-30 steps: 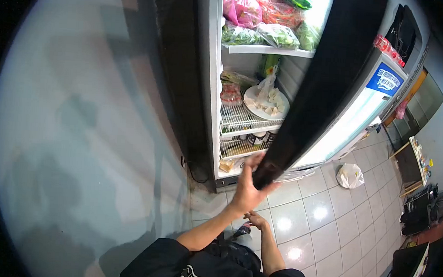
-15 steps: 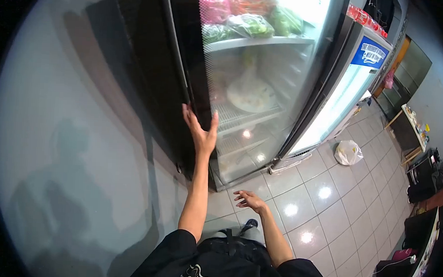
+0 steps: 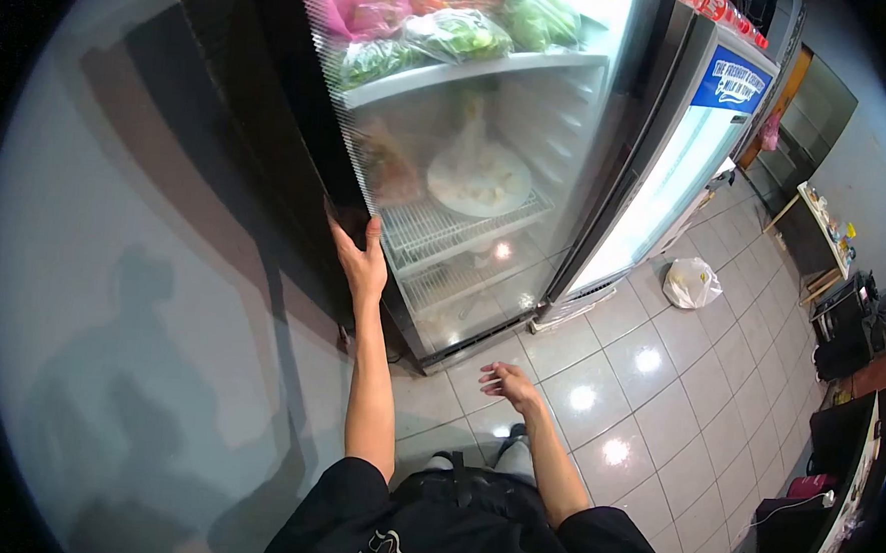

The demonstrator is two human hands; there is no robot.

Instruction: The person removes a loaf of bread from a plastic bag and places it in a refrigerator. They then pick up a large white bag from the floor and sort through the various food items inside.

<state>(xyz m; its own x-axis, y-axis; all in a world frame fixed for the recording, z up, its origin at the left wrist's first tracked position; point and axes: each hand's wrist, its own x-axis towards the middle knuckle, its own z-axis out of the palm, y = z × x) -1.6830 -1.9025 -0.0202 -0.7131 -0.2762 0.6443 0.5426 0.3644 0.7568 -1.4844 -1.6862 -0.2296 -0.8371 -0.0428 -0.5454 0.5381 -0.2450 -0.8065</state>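
Head view, read as a clock face around its centre: the left hand [image 3: 362,262], at 9 o'clock, is spread wide at the edge of the glass fridge door [image 3: 512,110] — thumb on the dark front frame, fingers along the side; whether it grips or only presses, I cannot tell. The door spans 10 to 1 o'clock and appears closed. Behind the glass, between 12 and 1, a white plate [image 3: 467,203] with pale pieces rests on a wire shelf [image 3: 435,238]; higher up are a pink bag [image 3: 369,7] at 11 and bagged leafy greens [image 3: 459,35] at 12. The right hand [image 3: 510,382], at 5 o'clock, hangs apart from the door, fingers loosely open. At 2 o'clock stands a lit cooler [image 3: 659,178]; at 3, a white plastic bag [image 3: 692,284] on the tiled floor [image 3: 622,401].
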